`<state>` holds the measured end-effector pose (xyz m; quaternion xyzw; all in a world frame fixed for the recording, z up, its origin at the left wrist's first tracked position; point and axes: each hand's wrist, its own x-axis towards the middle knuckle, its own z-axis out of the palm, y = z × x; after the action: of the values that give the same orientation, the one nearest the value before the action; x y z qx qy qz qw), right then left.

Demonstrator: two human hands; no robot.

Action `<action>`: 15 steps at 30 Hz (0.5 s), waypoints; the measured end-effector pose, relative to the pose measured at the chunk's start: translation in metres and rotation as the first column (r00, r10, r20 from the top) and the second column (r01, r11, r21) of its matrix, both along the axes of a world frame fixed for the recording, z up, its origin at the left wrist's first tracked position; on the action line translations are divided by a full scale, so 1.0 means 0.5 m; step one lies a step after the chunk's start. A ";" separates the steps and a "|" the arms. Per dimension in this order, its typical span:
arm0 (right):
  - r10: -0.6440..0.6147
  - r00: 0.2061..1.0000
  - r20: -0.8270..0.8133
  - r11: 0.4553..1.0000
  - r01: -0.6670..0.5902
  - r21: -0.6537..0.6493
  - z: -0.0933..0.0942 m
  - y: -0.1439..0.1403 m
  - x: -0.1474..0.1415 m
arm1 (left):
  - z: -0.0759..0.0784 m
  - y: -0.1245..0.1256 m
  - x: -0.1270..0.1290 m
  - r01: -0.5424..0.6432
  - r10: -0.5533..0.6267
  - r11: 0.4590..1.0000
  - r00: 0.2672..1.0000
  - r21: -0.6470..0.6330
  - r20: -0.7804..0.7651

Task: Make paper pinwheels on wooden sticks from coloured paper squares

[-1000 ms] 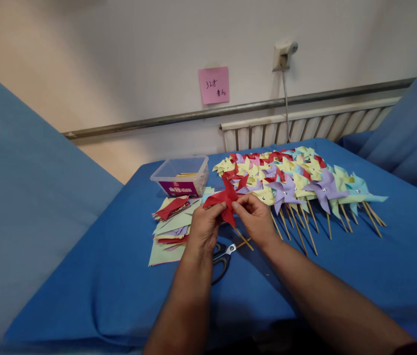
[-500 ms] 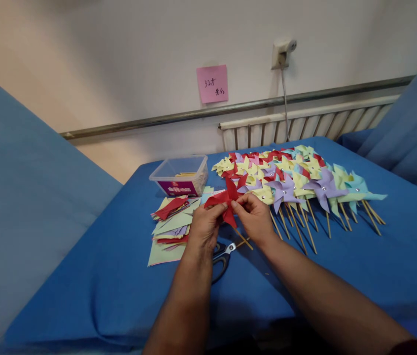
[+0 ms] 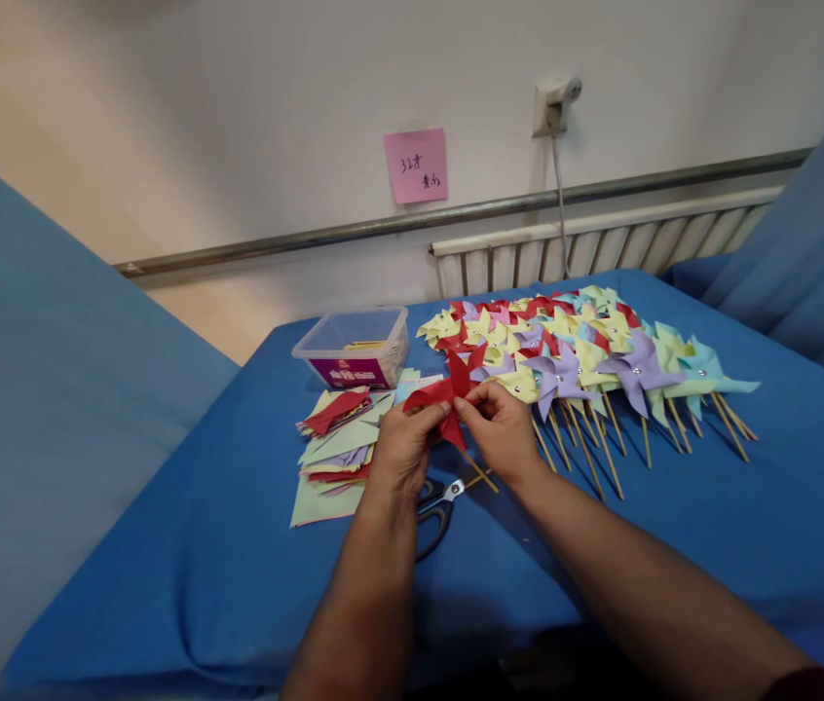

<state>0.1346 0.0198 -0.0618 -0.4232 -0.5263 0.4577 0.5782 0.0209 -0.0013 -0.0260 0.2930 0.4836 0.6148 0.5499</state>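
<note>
A red paper pinwheel (image 3: pixel 447 391) is held above the blue-covered table (image 3: pixel 237 545), its centre pinched between both hands. My left hand (image 3: pixel 401 453) grips it from the left and my right hand (image 3: pixel 504 428) from the right. A thin wooden stick (image 3: pixel 480 472) slants down from under the pinwheel toward the table. Black-handled scissors (image 3: pixel 435 506) lie on the cloth just beneath my left wrist, partly hidden by it.
Many finished pinwheels (image 3: pixel 580 355) on sticks lie in rows at the right. A stack of coloured paper squares (image 3: pixel 335 443) sits at the left, a clear plastic box (image 3: pixel 354 347) behind it. A radiator (image 3: pixel 602 248), wall socket (image 3: pixel 550 102) and pink note (image 3: pixel 417 166) are on the wall.
Both hands stay closed on the red pinwheel, with only small finger shifts at its centre. The view has drifted slightly.
</note>
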 end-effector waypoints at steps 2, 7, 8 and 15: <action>-0.008 1.000 0.007 1.000 0.008 0.011 -0.001 0.001 0.001 | 0.001 -0.001 -0.001 0.005 -0.004 1.000 1.000 0.010 -0.026; -0.038 0.998 0.046 0.999 0.037 0.037 -0.001 0.000 0.001 | 0.004 -0.002 -0.001 0.008 -0.003 0.999 0.992 0.035 -0.126; -0.043 0.997 0.058 0.998 0.040 0.044 -0.001 -0.001 0.001 | 0.004 -0.001 -0.001 -0.006 0.012 0.999 0.987 0.038 -0.161; -0.015 1.000 0.017 1.000 0.015 0.009 0.004 -0.007 -0.002 | -0.001 0.003 -0.001 -0.094 0.099 0.995 0.973 0.034 -0.209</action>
<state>0.1337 0.0163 -0.0597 -0.4284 -0.5302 0.4475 0.5789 0.0206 0.0002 -0.0265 0.3393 0.5453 0.6121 0.4613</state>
